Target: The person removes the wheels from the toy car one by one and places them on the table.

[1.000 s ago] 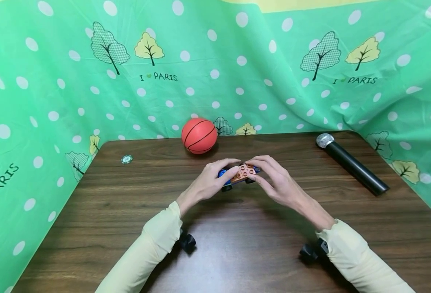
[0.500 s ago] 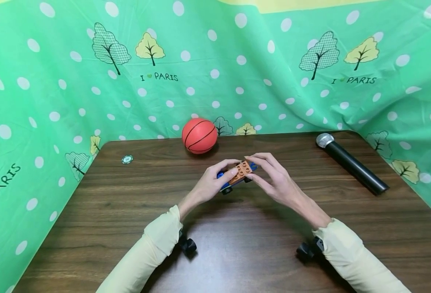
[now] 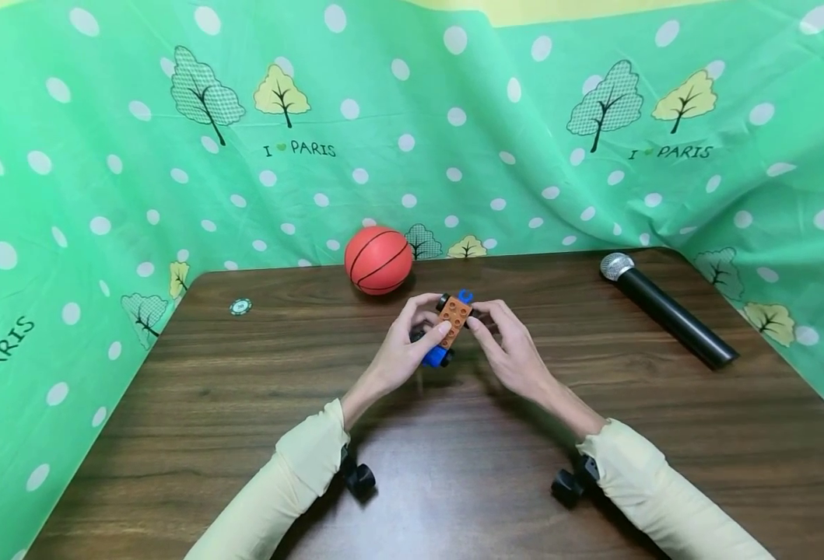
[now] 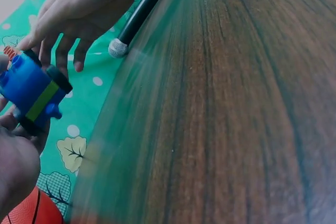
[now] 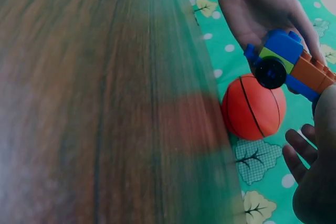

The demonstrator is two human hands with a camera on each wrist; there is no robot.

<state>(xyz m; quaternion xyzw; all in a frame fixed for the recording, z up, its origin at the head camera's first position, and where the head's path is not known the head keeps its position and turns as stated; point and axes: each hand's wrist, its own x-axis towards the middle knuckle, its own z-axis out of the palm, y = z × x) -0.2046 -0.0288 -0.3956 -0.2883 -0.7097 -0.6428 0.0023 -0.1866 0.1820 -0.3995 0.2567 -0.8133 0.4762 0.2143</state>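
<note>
A toy car of building blocks (image 3: 457, 312) is held up over the table, with an orange studded top, a blue end, black wheels and a blue hook. My left hand (image 3: 396, 351) grips it from the left, thumb across the orange studs. At its right side, the thumb and forefinger of my right hand (image 3: 514, 351) pinch the car near a front wheel. The left wrist view shows the car's blue end (image 4: 31, 85) with a green stripe. In the right wrist view, a black wheel (image 5: 271, 72) faces the camera, and my right hand's other fingers are loosely bent.
Behind the hands a red basketball (image 3: 379, 261) sits at the table's back edge. A microphone (image 3: 671, 311) lies at the right, and a poker chip (image 3: 240, 306) at the back left. Green patterned cloth (image 3: 355, 179) hangs around the brown wooden table (image 3: 243, 420).
The car has turned from lying nearly crosswise to pointing away, its hook end now at the back. My right hand has shifted slightly, its fingers more bent at the car's side.
</note>
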